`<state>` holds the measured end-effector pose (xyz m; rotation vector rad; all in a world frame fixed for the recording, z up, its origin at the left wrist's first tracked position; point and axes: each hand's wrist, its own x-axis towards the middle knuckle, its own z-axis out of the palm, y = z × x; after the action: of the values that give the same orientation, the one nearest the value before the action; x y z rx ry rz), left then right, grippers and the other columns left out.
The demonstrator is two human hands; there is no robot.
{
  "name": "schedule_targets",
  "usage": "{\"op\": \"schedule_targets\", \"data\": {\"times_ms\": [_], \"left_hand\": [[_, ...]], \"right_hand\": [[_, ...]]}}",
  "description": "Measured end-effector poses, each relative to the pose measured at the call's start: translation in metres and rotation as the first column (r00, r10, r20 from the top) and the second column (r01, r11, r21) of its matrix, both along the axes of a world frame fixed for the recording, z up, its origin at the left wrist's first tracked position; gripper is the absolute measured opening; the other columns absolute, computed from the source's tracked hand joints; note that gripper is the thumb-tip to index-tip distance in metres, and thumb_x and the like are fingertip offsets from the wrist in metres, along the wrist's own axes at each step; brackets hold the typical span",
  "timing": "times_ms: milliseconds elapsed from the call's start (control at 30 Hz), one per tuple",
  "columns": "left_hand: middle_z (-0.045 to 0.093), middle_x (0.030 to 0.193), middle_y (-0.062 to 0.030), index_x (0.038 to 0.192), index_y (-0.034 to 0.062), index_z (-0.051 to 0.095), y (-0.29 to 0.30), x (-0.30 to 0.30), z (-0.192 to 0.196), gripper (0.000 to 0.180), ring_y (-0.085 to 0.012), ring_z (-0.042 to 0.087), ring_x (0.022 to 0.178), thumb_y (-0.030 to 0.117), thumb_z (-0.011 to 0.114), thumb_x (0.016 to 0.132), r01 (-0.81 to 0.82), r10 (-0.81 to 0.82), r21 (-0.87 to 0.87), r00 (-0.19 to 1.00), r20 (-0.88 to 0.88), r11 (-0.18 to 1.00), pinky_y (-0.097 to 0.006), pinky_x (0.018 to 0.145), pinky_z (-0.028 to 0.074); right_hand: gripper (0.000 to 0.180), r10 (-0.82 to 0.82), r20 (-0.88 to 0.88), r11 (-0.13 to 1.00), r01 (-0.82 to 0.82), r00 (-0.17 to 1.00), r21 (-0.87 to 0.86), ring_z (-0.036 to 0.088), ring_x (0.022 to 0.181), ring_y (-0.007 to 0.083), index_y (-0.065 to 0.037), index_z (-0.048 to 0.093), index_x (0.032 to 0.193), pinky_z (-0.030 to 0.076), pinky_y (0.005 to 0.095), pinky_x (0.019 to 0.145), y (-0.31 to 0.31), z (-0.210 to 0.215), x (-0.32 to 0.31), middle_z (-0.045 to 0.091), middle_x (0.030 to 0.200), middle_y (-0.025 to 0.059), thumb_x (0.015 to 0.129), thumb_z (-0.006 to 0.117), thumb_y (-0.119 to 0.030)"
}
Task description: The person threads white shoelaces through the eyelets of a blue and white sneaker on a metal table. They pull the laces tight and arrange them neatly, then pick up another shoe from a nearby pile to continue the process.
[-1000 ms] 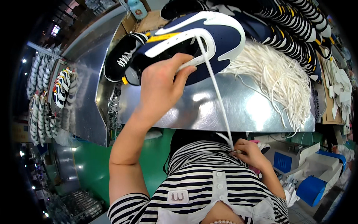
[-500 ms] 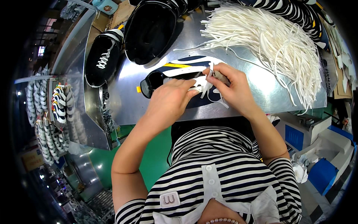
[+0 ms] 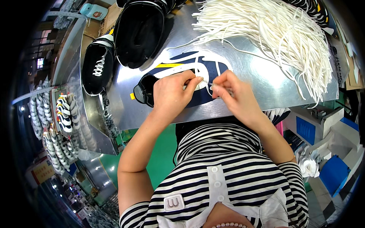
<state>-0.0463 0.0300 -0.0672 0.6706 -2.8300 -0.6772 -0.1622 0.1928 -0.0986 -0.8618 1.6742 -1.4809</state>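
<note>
A navy, white and yellow sneaker (image 3: 213, 67) lies on its side on the shiny metal table (image 3: 266, 87), right in front of me. My left hand (image 3: 171, 93) rests on the shoe's middle and pinches its upper with thumb and forefinger. My right hand (image 3: 232, 93) is beside it, fingers pinched on the end of a white shoelace (image 3: 207, 84) that runs between both hands. The shoe's lacing area is mostly hidden under my hands.
A big heap of loose white laces (image 3: 273, 30) covers the table's far right. Dark sneakers (image 3: 138, 32) and a laced black one (image 3: 97, 66) lie at the far left. Racks of shoes (image 3: 61, 117) stand at the left, blue bins (image 3: 334, 171) at the right.
A second ago my left hand held the sneaker up while the right drew a lace down to my lap. The shoe now lies on the table with both hands on it.
</note>
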Motion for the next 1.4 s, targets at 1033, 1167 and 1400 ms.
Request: {"op": "schedule_targets", "data": {"times_ms": [1033, 1167, 1400], "left_hand": [[0.063, 0.072, -0.0092, 0.094, 0.0050, 0.065, 0.016, 0.041, 0.011, 0.011, -0.0299, 0.060, 0.063, 0.005, 0.070, 0.084, 0.279, -0.303, -0.141, 0.935, -0.184, 0.950, -0.037, 0.061, 0.047], [0.066, 0.115, -0.0059, 0.122, 0.0017, 0.066, -0.022, 0.059, 0.018, 0.040, -0.0158, 0.057, 0.109, 0.035, 0.051, 0.104, -0.134, -0.131, 0.864, 0.966, 0.224, 0.486, -0.030, 0.099, 0.043], [0.064, 0.083, 0.0006, 0.087, 0.0027, 0.070, -0.015, 0.030, 0.011, 0.013, -0.0078, 0.051, 0.069, 0.015, 0.072, 0.087, -0.321, 0.000, 0.911, 0.943, 0.333, 0.258, -0.021, 0.066, 0.043]], "right_hand": [[0.041, -0.087, 0.120, 0.996, 0.087, 0.989, 0.005, 0.052, 0.084, 0.0073, -0.009, 0.049, 0.109, 0.046, 0.0250, 0.073, 0.006, 0.003, -0.038, 0.059, 0.096, 0.0005, 0.081, 0.079, -0.012], [0.042, -0.120, -0.109, 0.993, 0.120, 0.987, -0.007, 0.048, 0.071, 0.0050, -0.008, 0.051, 0.103, 0.039, 0.0194, 0.059, -0.001, 0.011, -0.022, 0.055, 0.085, -0.0021, 0.077, 0.083, -0.010], [0.038, -0.132, -0.126, 0.990, 0.137, 0.983, 0.032, 0.052, 0.074, 0.0056, -0.007, 0.052, 0.102, 0.042, 0.0197, 0.062, -0.008, -0.002, -0.004, 0.058, 0.083, -0.0003, 0.078, 0.081, -0.006]]}}
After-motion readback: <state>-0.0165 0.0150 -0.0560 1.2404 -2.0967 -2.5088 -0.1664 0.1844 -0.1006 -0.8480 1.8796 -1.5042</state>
